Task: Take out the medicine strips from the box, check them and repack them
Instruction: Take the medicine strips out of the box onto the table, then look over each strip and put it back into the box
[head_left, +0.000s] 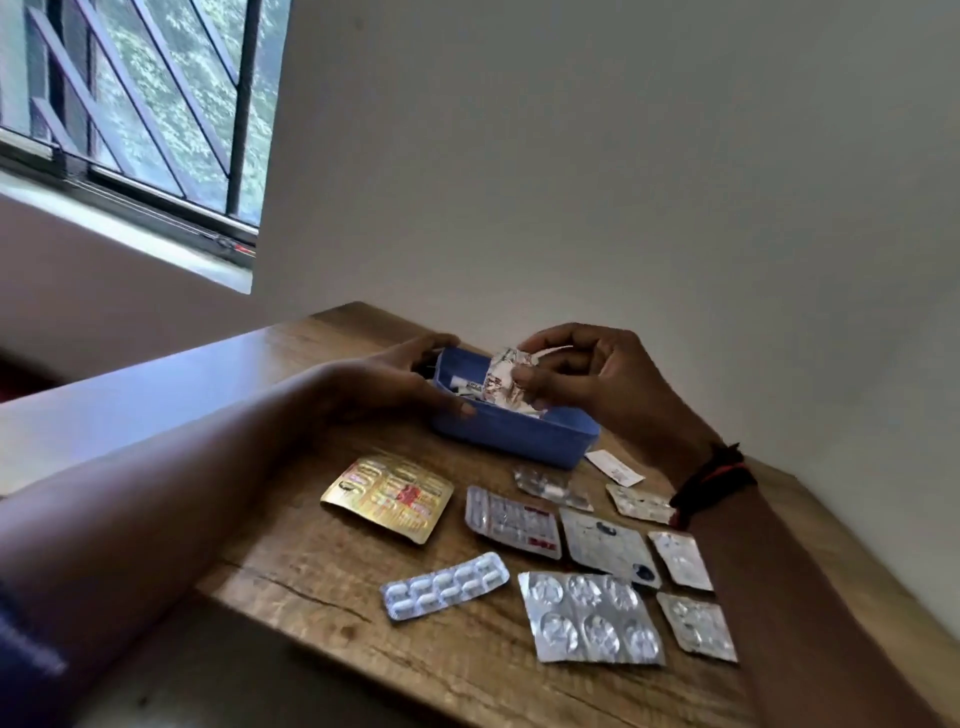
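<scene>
Left hand (395, 379) grips the blue box (519, 431); right hand (582, 374), just beside it, pinches a foil strip (501, 382) (crumpled, printed).

Left arm: bare forearm, reaching in from the lower left, stretched forward and to the right.
Left hand (395, 374): clasps the left end of the blue box (519, 434), thumb along the near wall, fingers curled over the far rim.
Right arm: enters from the lower right, forearm angled up and to the left.
Right wrist: circled by dark and red thread bands (717, 475).
Right hand (587, 374): raised over the box, fingertips and thumb pinching a crumpled foil strip (501, 382).
Hands: near each other, not touching.
</scene>
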